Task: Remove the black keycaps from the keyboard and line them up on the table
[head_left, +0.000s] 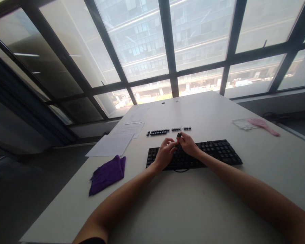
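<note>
A black keyboard (pixel 218 150) lies across the white table under both hands. My right hand (pixel 188 144) is closed around a small black keycap (pixel 179 135), held above the keyboard's upper edge. Thin white strands stick up beside those fingertips; what they belong to is too small to tell. Close by on the left, my left hand (pixel 166 152) rests over the keys with its fingers bent, its fingertips near the right hand's; whether they grip anything is unclear. Behind the keyboard, several loose black keycaps (pixel 159 132) stand in short rows.
On the left of the white table (pixel 152 203) lie a folded purple cloth (pixel 108 175) and paper sheets (pixel 112 145). At the right are a pink brush (pixel 263 124) and a clear plastic bag (pixel 241 124). A short black cable loop shows at the keyboard's front edge.
</note>
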The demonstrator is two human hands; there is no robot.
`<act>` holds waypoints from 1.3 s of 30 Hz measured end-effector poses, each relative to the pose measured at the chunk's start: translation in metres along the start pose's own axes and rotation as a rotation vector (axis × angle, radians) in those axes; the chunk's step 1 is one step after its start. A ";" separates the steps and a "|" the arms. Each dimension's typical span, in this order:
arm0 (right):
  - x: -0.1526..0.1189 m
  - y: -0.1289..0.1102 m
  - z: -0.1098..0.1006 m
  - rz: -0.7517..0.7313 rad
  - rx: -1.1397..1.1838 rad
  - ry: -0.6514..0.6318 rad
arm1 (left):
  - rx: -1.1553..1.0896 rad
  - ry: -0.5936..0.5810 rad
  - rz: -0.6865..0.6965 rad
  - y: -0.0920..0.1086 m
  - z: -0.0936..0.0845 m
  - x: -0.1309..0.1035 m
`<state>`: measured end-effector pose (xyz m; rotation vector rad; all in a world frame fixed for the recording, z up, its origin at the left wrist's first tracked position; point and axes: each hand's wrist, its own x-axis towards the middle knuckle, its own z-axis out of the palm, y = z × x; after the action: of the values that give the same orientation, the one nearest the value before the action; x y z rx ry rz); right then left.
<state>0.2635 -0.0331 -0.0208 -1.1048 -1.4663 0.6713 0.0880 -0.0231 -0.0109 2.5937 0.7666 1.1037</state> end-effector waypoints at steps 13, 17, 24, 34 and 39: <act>0.004 0.008 0.003 0.066 0.013 0.085 | 0.066 -0.087 -0.400 -0.073 -0.026 0.046; 0.004 0.007 0.003 0.068 0.013 0.091 | 0.187 -0.245 -0.382 -0.096 -0.015 0.060; 0.004 0.008 0.004 0.089 0.028 0.075 | 0.267 -0.255 -0.222 -0.106 -0.004 0.077; 0.003 0.003 0.004 0.092 0.016 0.065 | 0.195 -0.268 -0.222 -0.101 -0.008 0.067; 0.004 0.006 0.003 0.097 0.005 0.058 | 0.277 -0.285 -0.240 -0.101 -0.013 0.065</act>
<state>0.2621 -0.0271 -0.0248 -1.1878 -1.3675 0.7044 0.0784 0.0971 -0.0021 2.6997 1.1898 0.5783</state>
